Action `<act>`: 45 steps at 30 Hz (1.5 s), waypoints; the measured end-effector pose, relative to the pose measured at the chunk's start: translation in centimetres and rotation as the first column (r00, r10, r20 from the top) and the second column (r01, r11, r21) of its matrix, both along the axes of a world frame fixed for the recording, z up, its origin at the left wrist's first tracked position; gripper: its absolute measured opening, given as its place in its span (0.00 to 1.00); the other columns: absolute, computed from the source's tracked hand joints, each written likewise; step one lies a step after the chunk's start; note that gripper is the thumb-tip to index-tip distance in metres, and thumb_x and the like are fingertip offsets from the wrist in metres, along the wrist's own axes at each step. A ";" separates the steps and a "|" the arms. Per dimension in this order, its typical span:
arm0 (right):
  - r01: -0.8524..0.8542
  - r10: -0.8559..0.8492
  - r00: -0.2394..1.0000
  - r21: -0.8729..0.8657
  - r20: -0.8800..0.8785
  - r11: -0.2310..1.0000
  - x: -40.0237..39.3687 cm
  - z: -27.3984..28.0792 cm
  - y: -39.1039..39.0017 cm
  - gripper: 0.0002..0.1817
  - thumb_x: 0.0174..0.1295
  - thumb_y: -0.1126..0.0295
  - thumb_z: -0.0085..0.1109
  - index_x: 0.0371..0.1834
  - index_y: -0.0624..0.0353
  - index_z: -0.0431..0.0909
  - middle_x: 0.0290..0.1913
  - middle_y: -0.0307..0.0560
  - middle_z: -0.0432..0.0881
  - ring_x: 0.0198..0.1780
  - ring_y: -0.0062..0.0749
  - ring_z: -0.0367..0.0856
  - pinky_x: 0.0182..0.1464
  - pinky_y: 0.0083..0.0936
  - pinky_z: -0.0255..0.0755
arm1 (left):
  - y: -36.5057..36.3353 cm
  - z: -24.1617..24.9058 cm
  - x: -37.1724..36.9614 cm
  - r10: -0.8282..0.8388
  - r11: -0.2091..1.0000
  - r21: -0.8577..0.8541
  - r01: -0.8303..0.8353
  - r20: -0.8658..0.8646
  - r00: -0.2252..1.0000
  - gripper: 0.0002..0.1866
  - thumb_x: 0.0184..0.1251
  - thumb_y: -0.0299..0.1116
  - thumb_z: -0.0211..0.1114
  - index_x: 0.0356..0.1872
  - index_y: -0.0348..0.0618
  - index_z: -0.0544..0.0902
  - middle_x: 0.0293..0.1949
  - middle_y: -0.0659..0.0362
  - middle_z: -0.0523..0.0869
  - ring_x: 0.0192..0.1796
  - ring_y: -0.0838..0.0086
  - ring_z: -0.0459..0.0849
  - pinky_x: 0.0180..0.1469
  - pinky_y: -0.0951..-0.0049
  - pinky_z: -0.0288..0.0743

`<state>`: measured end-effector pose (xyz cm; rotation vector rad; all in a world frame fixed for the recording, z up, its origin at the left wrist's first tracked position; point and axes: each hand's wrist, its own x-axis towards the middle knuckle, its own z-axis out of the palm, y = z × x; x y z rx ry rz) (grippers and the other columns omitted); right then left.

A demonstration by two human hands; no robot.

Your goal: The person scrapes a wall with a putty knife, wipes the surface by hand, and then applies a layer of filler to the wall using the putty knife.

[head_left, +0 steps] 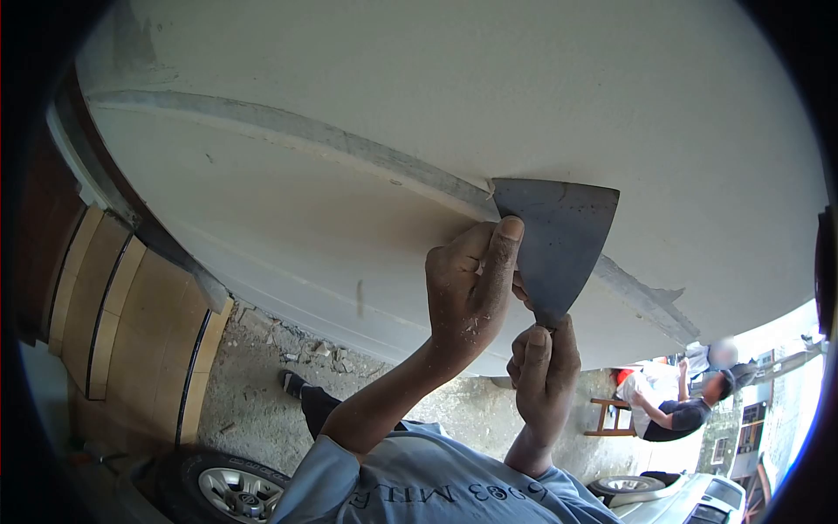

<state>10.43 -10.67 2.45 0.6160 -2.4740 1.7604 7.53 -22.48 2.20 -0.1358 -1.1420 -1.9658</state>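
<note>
My right hand (546, 375) is closed round the short handle of a wide-bladed putty knife (563, 240), low on the tool. My left hand (476, 279) is closed at the blade's left side, its thumb along the edge and some fingers hidden behind the metal. The blade's broad end points up and lies against or close to a pale painted surface (611, 105); exact contact is hard to tell. A raised grey strip (332, 135) runs across this surface and passes behind the blade. Its right part has a ragged edge (668, 295). Pale dust speckles my left wrist.
Tiled steps (131, 306) are at the left, with rubble (323, 354) on the rough ground nearby. A vehicle wheel (236, 489) is at lower left. To the right are a seated person (685, 417), a wooden chair (608, 419), another person and a parked vehicle (698, 498).
</note>
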 end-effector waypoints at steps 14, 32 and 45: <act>0.036 -0.035 0.999 0.023 -0.027 0.999 0.9 0.5 -1.6 0.10 0.61 0.72 0.42 0.41 0.68 0.67 0.13 0.36 0.62 0.16 0.13 0.57 0.18 0.15 0.52 | -1.3 0.0 0.4 -0.033 0.999 -0.005 0.032 -0.028 0.999 0.18 0.65 0.36 0.48 0.18 0.36 0.72 0.10 0.59 0.74 0.13 0.78 0.77 0.13 0.83 0.71; -0.076 0.098 0.989 0.187 -0.112 0.979 0.7 2.2 -4.2 0.11 0.60 0.72 0.42 0.43 0.66 0.68 0.14 0.38 0.65 0.16 0.13 0.60 0.18 0.15 0.56 | -3.6 0.4 1.0 -0.011 0.972 0.235 -0.012 0.096 0.995 0.18 0.63 0.41 0.52 0.18 0.39 0.71 0.13 0.63 0.71 0.17 0.83 0.75 0.18 0.81 0.71; -0.424 0.408 0.904 -0.142 -0.129 0.894 0.3 -5.6 3.0 0.10 0.54 0.75 0.47 0.38 0.67 0.71 0.16 0.41 0.69 0.16 0.21 0.67 0.20 0.18 0.61 | -6.1 -2.3 1.2 0.821 0.353 -0.505 -0.788 -0.236 0.519 0.24 0.59 0.44 0.52 0.54 0.41 0.64 0.58 0.48 0.59 0.61 0.58 0.57 0.56 0.52 0.57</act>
